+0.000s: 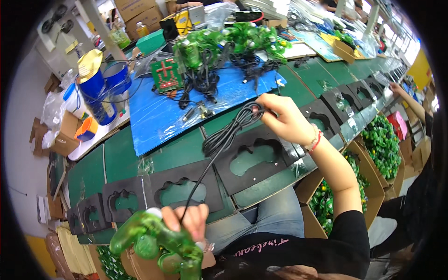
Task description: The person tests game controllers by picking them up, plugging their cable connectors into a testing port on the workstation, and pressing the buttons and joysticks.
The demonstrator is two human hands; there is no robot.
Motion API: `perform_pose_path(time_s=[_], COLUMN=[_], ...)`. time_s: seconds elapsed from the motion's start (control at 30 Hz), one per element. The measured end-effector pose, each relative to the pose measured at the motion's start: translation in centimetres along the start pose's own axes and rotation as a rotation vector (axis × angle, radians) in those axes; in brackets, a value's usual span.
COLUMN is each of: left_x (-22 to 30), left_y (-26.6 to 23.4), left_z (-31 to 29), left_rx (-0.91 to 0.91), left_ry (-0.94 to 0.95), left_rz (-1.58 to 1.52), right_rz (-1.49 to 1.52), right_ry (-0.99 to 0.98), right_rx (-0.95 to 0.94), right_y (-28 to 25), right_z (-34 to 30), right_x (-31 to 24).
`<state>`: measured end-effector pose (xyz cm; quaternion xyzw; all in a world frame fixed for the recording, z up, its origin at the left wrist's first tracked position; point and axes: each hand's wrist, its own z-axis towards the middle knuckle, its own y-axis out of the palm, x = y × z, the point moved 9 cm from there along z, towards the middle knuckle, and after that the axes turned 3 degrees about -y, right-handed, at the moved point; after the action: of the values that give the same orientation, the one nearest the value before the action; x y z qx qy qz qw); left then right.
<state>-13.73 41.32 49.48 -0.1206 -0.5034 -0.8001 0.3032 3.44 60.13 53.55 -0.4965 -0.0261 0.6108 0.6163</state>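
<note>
My left hand grips a translucent green game controller low in the view, close to my body. From the controller a black cable runs up to a coiled bundle. The end of that bundle is pinched in the fingers of my right hand, raised above the bench. Below the bundle lie black foam trays with controller-shaped cutouts, in a row along the near edge of the green bench. The left hand's fingertips are partly hidden behind the controller.
A blue board bears more green controllers, black cables and a green circuit board. Blue bins stand at the left. Boxes of green controllers sit to my right. A co-worker's arm reaches in at the far right.
</note>
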Motion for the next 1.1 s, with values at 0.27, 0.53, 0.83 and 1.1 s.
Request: perform_pose_path(time_s=[0.27,0.53,0.83,1.1], left_x=[4.5,0.7,1.8,7.6], left_y=[-1.7,2.8,-3.0,-0.7], left_z=[-1.4,-1.8,-3.7,-2.9], left_rx=[0.053,-0.277,0.143,-0.104], left_ry=[0.066,-0.109,-0.037,0.228], left_rz=[-0.065,-0.012,-0.242,-0.278], right_rz=[-0.508,-0.023,0.549,-0.299], right_ry=[-0.217,-0.274,0.303,0.04], right_rx=[-0.067,0.524,0.234,0.512], right_y=[0.5,-2.1,2.6,-2.9], right_z=[-3.6,-2.2,-2.4,-4.2], right_x=[0.0,-0.5,6.2,3.8])
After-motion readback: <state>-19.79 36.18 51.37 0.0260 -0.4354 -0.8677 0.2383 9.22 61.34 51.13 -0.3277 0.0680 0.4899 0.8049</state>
